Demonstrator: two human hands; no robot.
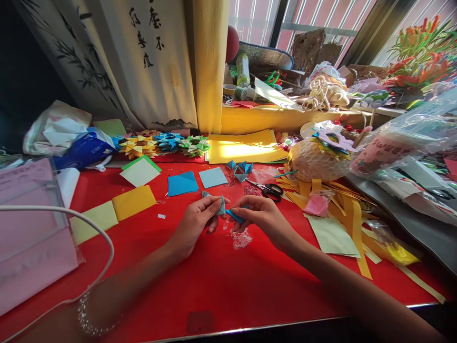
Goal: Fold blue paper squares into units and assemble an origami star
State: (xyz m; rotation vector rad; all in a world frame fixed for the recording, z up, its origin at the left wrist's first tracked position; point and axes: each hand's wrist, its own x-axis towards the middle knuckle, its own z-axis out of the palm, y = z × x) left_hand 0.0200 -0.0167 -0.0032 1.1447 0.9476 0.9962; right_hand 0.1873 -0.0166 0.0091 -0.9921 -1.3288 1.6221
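Over the middle of the red table (221,295), my left hand (198,216) pinches a light-blue folded paper piece (221,206) between thumb and fingers. A darker blue folded paper piece (236,216) is in the closed fingers of my right hand (262,214). The two pieces meet or nearly meet at their tips; whether they are joined I cannot tell. Beyond my hands lie several blue folded pieces (241,170), a stack of blue paper squares (183,183) and a stack of light-blue squares (213,177).
Black-handled scissors (272,191) lie past my right hand. Yellow paper strips (357,233) and a pale sheet (332,236) spread at right. Finished paper stars (167,141) line the back. A white cable (110,243) arches over my left forearm; a pink folder (34,247) stands at left.
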